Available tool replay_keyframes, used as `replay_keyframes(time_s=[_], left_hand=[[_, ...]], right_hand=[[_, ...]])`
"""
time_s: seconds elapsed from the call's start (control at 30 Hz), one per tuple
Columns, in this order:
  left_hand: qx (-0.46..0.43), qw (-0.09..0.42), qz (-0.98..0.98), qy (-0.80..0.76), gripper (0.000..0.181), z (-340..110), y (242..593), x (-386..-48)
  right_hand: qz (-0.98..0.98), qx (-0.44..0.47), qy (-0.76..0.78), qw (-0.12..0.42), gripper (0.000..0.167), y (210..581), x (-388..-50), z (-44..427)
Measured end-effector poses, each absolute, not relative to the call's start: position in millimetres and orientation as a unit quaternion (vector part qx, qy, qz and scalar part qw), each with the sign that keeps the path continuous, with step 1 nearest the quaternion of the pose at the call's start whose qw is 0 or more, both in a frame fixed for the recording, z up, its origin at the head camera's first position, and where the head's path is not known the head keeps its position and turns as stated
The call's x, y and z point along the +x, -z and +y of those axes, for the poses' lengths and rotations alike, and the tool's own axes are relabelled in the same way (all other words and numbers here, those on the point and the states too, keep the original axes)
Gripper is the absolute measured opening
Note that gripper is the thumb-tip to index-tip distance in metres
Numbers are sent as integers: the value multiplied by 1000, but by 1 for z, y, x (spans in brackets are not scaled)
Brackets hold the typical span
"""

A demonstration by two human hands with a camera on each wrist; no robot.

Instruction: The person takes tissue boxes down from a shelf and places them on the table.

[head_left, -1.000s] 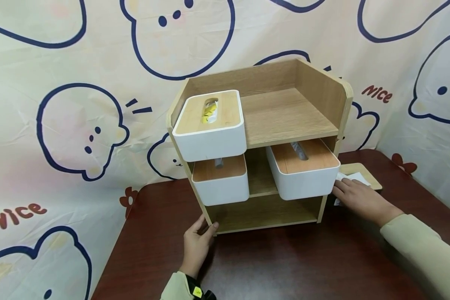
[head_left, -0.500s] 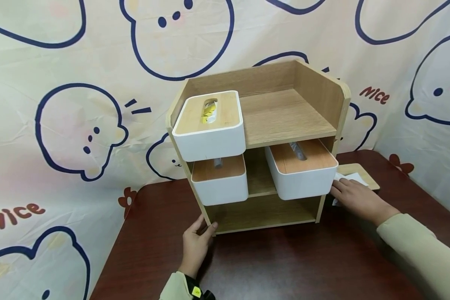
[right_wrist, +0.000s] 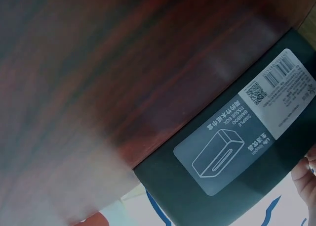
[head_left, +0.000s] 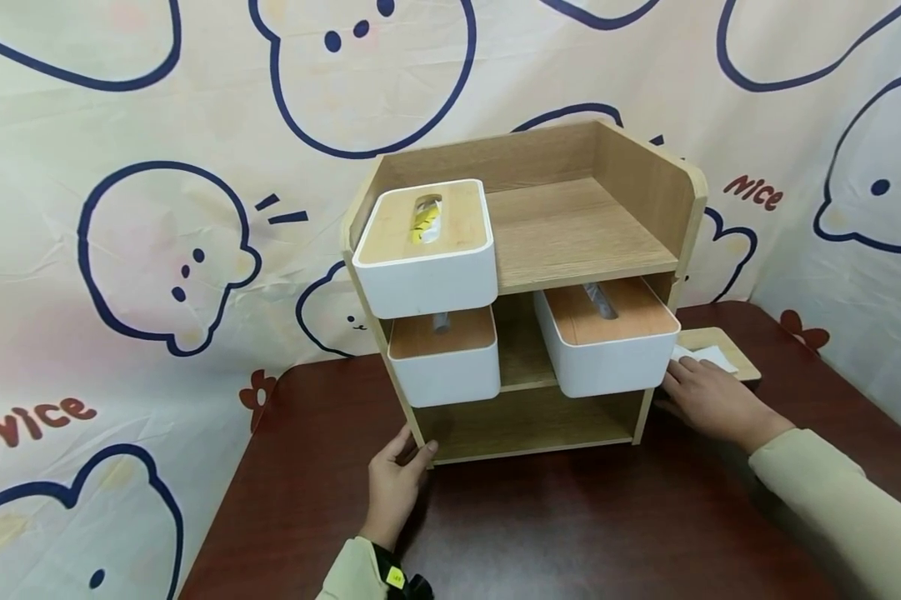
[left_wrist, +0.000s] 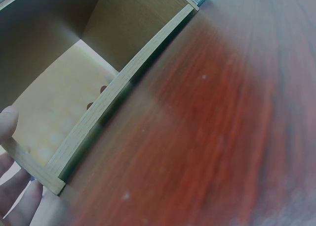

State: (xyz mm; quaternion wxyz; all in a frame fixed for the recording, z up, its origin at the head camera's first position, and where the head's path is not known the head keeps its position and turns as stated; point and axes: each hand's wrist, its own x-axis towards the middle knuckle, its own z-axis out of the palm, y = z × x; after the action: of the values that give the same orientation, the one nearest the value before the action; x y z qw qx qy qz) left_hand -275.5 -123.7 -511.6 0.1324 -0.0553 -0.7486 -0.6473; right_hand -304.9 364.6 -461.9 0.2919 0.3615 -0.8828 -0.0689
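A wooden desk shelf (head_left: 548, 242) stands on the dark red table. My left hand (head_left: 393, 492) pinches the lower front edge of its left side panel (left_wrist: 37, 171), thumb on the inside and fingers outside. Beside the shelf's right side, my right hand (head_left: 720, 404) lies against a dark green tissue box (right_wrist: 247, 152) with a light wooden lid (head_left: 746, 358). Its fingers (right_wrist: 305, 179) show at the box's edge; whether they hold the box or the shelf panel is hidden. White tissue (head_left: 716, 358) sticks out by the fingers.
On the shelf's top left sits a white tissue box (head_left: 427, 283) with a wooden lid and a yellow packet inside. Two more white boxes jut forward on the middle level, one at left (head_left: 446, 375) and one at right (head_left: 615, 362). A cartoon-printed cloth (head_left: 270, 125) hangs behind.
My right hand has shifted slightly left, and the white label below it has gone from the head view. The left hand keeps its place on the panel. The head view moves slightly.
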Motion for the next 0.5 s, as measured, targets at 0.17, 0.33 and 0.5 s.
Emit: replay_keyframes(time_s=[0.17, 0.33, 0.5], left_hand=[[-52, 127, -745, 652, 54, -123, 512, -276], [-48, 119, -744, 656, 57, -124, 511, -274], [-47, 122, -746, 653, 56, -123, 511, -276]], right_hand=[[-892, 350, 75, 277, 47, 460, -304, 364], [-895, 343, 85, 271, 52, 459, -303, 361], [-893, 343, 89, 277, 50, 459, -303, 362]])
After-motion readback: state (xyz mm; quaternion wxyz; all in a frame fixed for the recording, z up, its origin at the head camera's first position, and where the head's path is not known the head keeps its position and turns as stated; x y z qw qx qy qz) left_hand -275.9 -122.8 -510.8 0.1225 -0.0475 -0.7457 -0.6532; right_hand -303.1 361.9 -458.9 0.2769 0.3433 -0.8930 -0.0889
